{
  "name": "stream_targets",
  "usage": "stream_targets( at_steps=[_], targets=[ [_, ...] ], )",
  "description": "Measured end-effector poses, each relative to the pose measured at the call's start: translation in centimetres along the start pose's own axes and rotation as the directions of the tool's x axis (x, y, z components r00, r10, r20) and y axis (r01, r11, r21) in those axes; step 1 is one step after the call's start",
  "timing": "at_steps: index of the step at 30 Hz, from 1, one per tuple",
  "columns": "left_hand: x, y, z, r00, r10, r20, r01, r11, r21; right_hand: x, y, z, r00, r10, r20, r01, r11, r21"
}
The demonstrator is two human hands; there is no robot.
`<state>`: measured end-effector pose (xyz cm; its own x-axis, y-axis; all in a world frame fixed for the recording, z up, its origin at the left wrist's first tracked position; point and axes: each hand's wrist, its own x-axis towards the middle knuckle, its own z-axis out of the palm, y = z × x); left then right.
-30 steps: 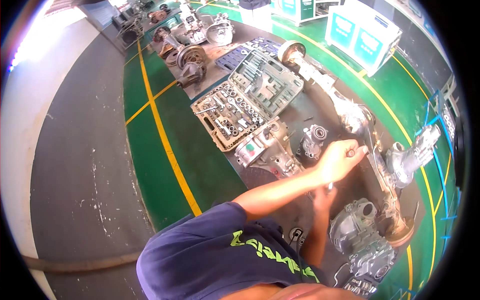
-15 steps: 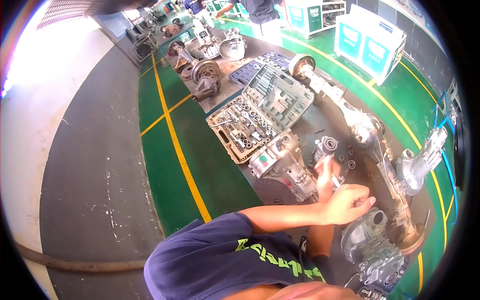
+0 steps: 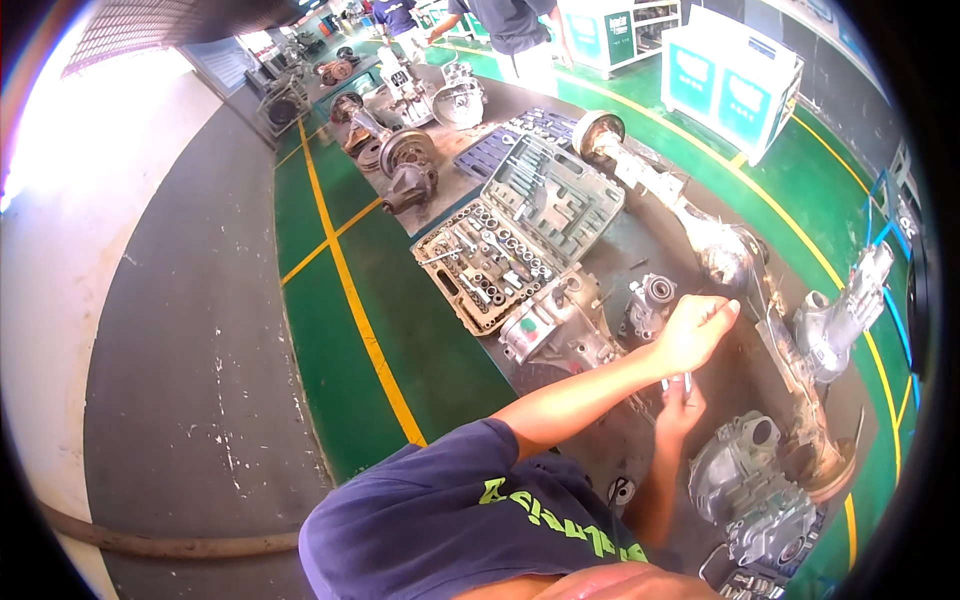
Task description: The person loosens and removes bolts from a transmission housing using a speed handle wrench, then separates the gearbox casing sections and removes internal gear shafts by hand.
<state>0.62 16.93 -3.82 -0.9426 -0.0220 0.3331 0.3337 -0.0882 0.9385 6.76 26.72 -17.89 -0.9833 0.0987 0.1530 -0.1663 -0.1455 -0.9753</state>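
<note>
My left hand (image 3: 697,330) is raised over the workbench, its fingers curled into a fist. What it holds, if anything, is hidden. Below it, partly behind my left forearm, my right hand (image 3: 680,407) is closed around a short silver metal tool (image 3: 677,382), whose exact kind I cannot make out. Just left of my left fist stands a small metal housing with a round bearing (image 3: 657,290) on top. A larger cast gearbox housing (image 3: 560,325) lies left of that, partly covered by my left forearm.
An open socket set case (image 3: 480,262) lies beyond the gearbox housing. A long axle (image 3: 725,255) runs along the bench's right side. Another gearbox (image 3: 750,490) stands at the near right, and a grey casting (image 3: 845,315) at the far right. Other people (image 3: 505,30) stand beyond the bench.
My left hand has moved up and away over the bench. My right hand has drawn back toward me with the silver tool, uncovering the bearing housing. The view has shifted slightly.
</note>
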Motion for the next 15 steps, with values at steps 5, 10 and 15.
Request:
stream_targets(
  at_steps=[5,10,15],
  targets=[
    [-0.7,-0.8,2.0,0.997,0.073,0.040,-0.076,0.993,0.089,-2.2,4.1,1.5,0.972,-0.203,0.118,0.177,0.963,0.202],
    [-0.4,-1.1,2.3,0.999,0.052,0.014,-0.053,0.996,0.078,-1.5,4.2,1.4,0.962,-0.187,0.198,0.140,0.963,0.232],
    [-0.7,-0.6,3.2,1.000,0.017,0.024,-0.019,0.996,0.093,-1.5,6.4,1.7,0.947,-0.234,0.219,0.182,0.955,0.233]
  ],
)
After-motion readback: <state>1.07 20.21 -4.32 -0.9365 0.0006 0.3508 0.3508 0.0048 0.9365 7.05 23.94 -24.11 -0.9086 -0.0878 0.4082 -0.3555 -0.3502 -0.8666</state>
